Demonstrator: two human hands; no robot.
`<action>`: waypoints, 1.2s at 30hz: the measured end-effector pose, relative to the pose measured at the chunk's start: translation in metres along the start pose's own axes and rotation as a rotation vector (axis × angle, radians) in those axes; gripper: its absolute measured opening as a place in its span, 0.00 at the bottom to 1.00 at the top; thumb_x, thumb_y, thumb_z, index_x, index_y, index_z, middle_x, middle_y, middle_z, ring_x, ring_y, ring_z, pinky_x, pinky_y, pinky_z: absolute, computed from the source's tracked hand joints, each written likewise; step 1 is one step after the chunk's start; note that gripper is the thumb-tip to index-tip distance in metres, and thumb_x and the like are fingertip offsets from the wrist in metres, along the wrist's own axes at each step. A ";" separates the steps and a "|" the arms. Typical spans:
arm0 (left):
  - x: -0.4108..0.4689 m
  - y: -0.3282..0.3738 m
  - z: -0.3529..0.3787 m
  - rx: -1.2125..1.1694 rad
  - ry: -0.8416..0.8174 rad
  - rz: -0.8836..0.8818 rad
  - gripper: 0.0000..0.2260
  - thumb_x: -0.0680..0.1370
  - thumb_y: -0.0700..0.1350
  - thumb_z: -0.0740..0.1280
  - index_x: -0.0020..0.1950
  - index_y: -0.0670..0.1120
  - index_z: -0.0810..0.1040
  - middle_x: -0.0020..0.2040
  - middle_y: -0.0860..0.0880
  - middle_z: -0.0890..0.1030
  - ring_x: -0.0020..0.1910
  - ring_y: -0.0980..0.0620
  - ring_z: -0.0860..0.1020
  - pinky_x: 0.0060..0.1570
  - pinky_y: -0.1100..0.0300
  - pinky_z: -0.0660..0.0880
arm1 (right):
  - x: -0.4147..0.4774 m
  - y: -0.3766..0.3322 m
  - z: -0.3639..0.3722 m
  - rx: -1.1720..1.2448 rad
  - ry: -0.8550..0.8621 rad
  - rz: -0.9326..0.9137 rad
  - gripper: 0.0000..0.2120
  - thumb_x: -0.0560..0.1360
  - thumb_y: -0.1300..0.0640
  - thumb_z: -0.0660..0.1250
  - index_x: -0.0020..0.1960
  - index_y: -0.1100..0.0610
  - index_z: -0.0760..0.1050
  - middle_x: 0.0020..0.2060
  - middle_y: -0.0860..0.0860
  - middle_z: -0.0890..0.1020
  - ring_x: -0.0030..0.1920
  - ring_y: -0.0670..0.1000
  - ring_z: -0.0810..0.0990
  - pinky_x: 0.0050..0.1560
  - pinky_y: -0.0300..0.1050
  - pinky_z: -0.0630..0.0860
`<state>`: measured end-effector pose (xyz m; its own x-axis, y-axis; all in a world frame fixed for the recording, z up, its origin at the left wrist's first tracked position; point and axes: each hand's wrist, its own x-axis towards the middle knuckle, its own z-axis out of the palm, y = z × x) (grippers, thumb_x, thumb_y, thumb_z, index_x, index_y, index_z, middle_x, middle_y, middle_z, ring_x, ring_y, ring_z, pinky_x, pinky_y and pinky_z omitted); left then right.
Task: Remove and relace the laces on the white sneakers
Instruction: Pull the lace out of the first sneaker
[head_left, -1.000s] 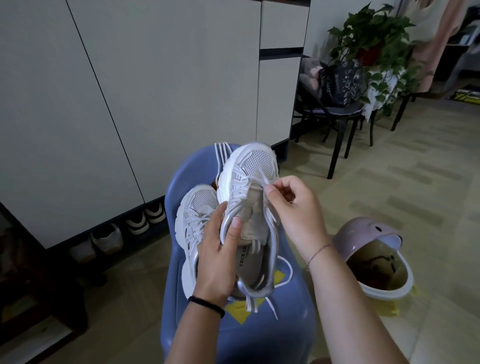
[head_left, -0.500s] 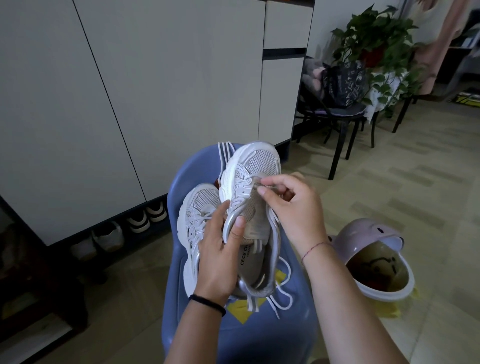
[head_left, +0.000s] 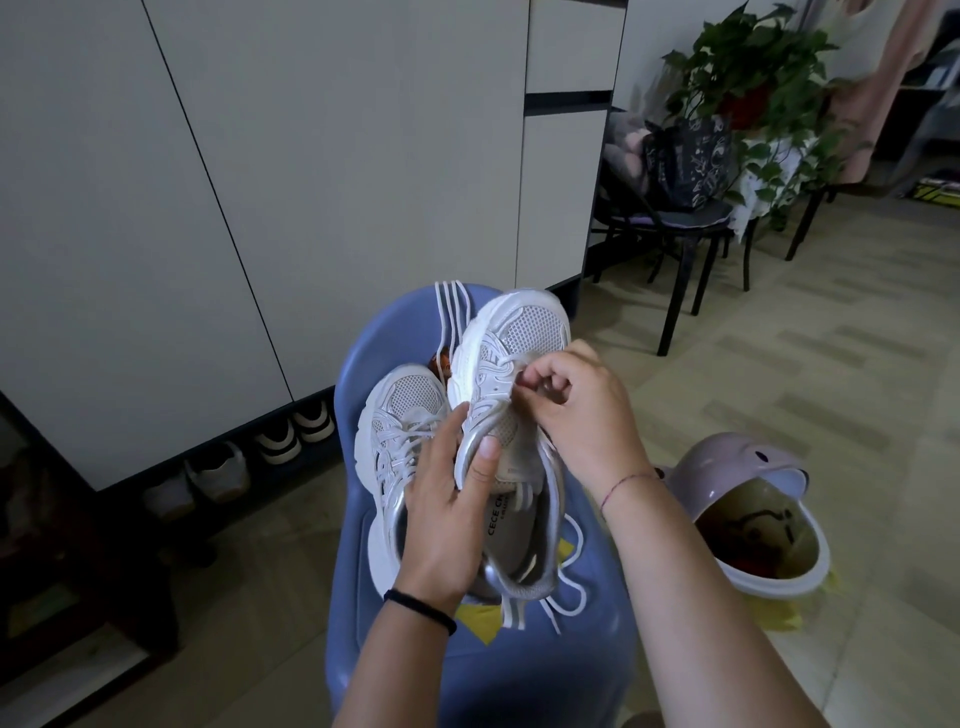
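1. Both hands work on one white sneaker (head_left: 524, 332), which is raised above a blue chair (head_left: 545, 675).
2. Left hand (head_left: 447, 514) comes from below with a black band (head_left: 421, 610) on the wrist. Its fingers go round the side of the shoe and the thumb presses on the silver edge beside the tongue.
3. Right hand (head_left: 576, 415) is curled, with a thin thread bracelet (head_left: 623, 480) on the wrist. Its thumb and forefinger pinch together at the front eyelets, where a strand of the lace (head_left: 571, 587) goes in. How much lace is between the fingertips I cannot tell.
4. The held sneaker is between the two hands, with the toe pointing away and the opening towards the person. The loose ends of its lace hang under the heel and lie in loops on the seat.
5. A second sneaker (head_left: 405, 410) lies on the seat just to the left, partly behind the left hand. It is laced and its toe points away.
6. Other white lace strands (head_left: 452, 312) hang over the far edge of the chair.
7. Both shoes have a white mesh toe, shiny silver bands and a thick white sole. The insole has printed letters. The chair is smooth plastic.
8. On the floor at the right stands a pink bin (head_left: 727, 467) with an open lid. Behind are pale cabinet doors (head_left: 311, 156) with shoes (head_left: 291, 436) under them, a black chair (head_left: 680, 218) and a green plant (head_left: 753, 67).
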<state>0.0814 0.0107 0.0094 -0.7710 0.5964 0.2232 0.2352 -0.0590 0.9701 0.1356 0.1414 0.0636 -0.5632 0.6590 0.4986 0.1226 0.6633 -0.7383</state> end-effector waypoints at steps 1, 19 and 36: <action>0.000 0.000 -0.001 -0.007 -0.002 0.001 0.37 0.64 0.80 0.56 0.68 0.64 0.68 0.71 0.59 0.70 0.71 0.62 0.66 0.73 0.49 0.62 | 0.000 0.001 -0.001 -0.005 -0.030 0.000 0.07 0.70 0.58 0.74 0.37 0.55 0.77 0.37 0.44 0.70 0.35 0.40 0.71 0.40 0.31 0.69; -0.001 0.011 0.013 -0.257 0.028 0.018 0.17 0.77 0.60 0.56 0.62 0.59 0.76 0.60 0.63 0.79 0.64 0.64 0.73 0.65 0.63 0.67 | -0.005 0.003 -0.017 0.489 -0.023 0.173 0.07 0.76 0.50 0.67 0.41 0.50 0.77 0.36 0.53 0.74 0.35 0.52 0.71 0.38 0.43 0.69; 0.000 -0.003 0.007 -0.070 0.028 0.017 0.37 0.69 0.77 0.55 0.70 0.56 0.72 0.68 0.58 0.74 0.69 0.59 0.69 0.71 0.48 0.66 | -0.004 -0.022 -0.019 -0.192 -0.106 0.044 0.03 0.76 0.57 0.68 0.44 0.54 0.76 0.39 0.44 0.77 0.37 0.38 0.73 0.36 0.24 0.68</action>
<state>0.0847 0.0167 0.0054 -0.7836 0.5725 0.2413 0.2073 -0.1252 0.9702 0.1507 0.1306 0.0859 -0.6355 0.6543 0.4099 0.2961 0.6969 -0.6532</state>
